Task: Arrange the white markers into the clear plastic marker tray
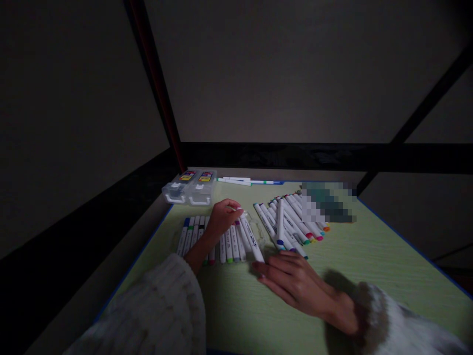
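A row of white marker pens point(232, 241) with coloured caps lies side by side on a pale green mat point(369, 256). My left hand point(221, 217) rests on top of this row with its fingers curled, pinching the upper end of one marker. My right hand point(295, 281) lies flat on the mat just below the row, fingers stretched out toward the left, its fingertips close to the lower end of the rightmost marker. A second group of markers point(291, 222) is spread in a slanted row to the right, with one pen lying across it.
Two small clear plastic cases point(190, 190) with coloured labels stand at the mat's far left corner. A few loose markers point(244, 181) lie along the far edge. A blurred-out patch point(327, 202) sits at the back right. Dark bars frame the table.
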A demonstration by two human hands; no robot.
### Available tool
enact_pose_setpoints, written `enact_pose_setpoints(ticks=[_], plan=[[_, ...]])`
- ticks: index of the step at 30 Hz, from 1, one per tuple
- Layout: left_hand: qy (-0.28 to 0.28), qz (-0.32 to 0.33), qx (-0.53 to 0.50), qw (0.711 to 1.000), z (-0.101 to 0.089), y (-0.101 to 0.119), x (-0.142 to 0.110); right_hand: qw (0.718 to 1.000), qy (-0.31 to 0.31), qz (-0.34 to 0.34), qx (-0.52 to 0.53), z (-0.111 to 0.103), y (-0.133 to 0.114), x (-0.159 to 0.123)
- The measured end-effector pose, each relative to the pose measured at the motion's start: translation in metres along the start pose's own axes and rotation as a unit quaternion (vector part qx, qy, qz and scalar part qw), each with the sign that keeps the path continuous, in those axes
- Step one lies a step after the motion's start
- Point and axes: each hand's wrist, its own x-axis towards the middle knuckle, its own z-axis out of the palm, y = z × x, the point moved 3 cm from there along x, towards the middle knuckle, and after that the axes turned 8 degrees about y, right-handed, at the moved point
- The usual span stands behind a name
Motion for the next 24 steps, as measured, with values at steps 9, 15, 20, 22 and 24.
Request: enact_pose_setpoints(ticks=[9,15,20,22,24], plan=[[0.009,0.076,0.129,0.989,-0.002,-0.007,0.006,0.999,-0.04,0.018,0.01,0.001,0.001,0.001],[-0.008,0.095,0.182,0.979,-0.002,-0.013,0.008,0.997,-0.067,0.036,0.004,0.007,0.002,0.001],[-0.012,0.074,0.202,0.976,0.0,-0.017,0.012,0.995,-0.076,0.064,-0.002,0.01,0.004,0.002],[-0.011,0.068,0.205,0.976,0.0,-0.018,0.013,0.994,-0.073,0.076,-0.004,0.01,0.005,0.002],[-0.014,0.068,0.205,0.976,0.0,-0.019,0.013,0.994,-0.073,0.087,-0.002,0.01,0.005,0.003]])
